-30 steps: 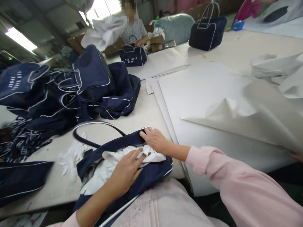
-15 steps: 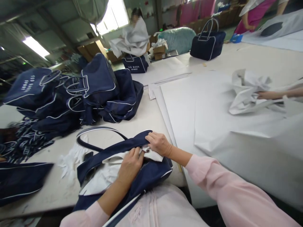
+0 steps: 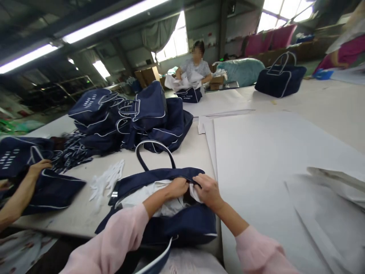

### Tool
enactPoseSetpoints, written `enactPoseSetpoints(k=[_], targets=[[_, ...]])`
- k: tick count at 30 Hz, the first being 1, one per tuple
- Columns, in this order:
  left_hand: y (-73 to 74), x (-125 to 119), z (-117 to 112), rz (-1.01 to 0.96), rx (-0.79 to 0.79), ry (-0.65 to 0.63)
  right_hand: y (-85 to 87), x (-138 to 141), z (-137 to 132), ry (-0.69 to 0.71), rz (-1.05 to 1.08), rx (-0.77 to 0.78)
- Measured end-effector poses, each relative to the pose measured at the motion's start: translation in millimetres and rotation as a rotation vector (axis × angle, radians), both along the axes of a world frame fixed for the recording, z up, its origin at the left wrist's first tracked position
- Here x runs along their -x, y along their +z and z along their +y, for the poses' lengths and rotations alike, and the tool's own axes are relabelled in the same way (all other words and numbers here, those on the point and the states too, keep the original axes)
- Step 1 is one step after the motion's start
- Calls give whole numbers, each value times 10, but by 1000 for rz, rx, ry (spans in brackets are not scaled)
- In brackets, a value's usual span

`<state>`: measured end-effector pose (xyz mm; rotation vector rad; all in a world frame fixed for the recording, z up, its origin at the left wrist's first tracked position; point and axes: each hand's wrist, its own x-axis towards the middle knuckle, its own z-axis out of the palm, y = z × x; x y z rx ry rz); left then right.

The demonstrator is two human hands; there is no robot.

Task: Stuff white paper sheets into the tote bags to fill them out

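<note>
A navy bag with white piping lies on the table in front of me, its top opening spread apart. Crumpled white paper fills much of the opening. My left hand is inside the mouth of the bag, its fingers curled onto the paper near the far edge; the fingertips are hidden. At the right end of the opening, my right hand is closed on the bag's rim, next to a bit of white paper. One handle loop stands up at the far side; another hangs toward my lap.
Several navy bags are piled beyond, near dark straps and white strips. Large white sheets cover the table at right. At left, a co-worker's hand touches another bag. A person handles paper across the table.
My view has swung left. My left hand has moved deeper into the opening toward the far rim. The right hand stays at the right end. A co-worker's arm appears at left; the right one is gone.
</note>
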<state>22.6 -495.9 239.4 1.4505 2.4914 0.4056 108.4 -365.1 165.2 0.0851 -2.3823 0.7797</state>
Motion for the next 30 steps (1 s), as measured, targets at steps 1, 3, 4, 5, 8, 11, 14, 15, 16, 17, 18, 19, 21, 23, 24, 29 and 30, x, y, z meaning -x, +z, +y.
enactPoseSetpoints(k=[1,3,4,5,8,11,14,15,16,17,18,19,21,23,24,29,30], targets=[[84,-84,-140,-40,-15,-16,-20,-55,32,45,-11,71],[231,-230,-523,-132,-68,-41,-60,-194,101,128,-54,173],[280,-279,-755,-163,-107,-30,-72,-262,143,156,-81,200],[305,-310,-1003,-162,-151,8,-74,-318,190,176,-110,214],[219,-325,-1745,73,-239,320,30,-336,321,219,-190,178],[-20,-362,-2243,268,-206,657,314,-126,282,218,-183,54],[-230,-488,-2340,202,-203,681,627,142,-64,277,-131,-10],[-269,-532,-2309,176,-222,653,700,213,-242,351,-133,-15],[-290,-565,-2265,160,-245,633,748,272,-440,447,-156,-19],[-295,-581,-2220,158,-266,628,770,319,-647,546,-199,-29],[-288,-579,-2184,174,-275,649,768,359,-849,622,-253,-50],[-273,-559,-2164,208,-270,699,747,395,-1034,663,-307,-84],[-235,-481,-2175,297,-234,851,684,474,-1315,674,-383,-160],[-204,-399,-2233,364,-190,940,639,569,-1466,668,-427,-223],[-195,-371,-2267,371,-179,913,635,614,-1501,684,-452,-251],[-220,-370,-2386,278,-157,479,716,663,-1563,815,-628,-382],[-236,-374,-2390,270,-202,459,729,645,-1579,823,-641,-394]])
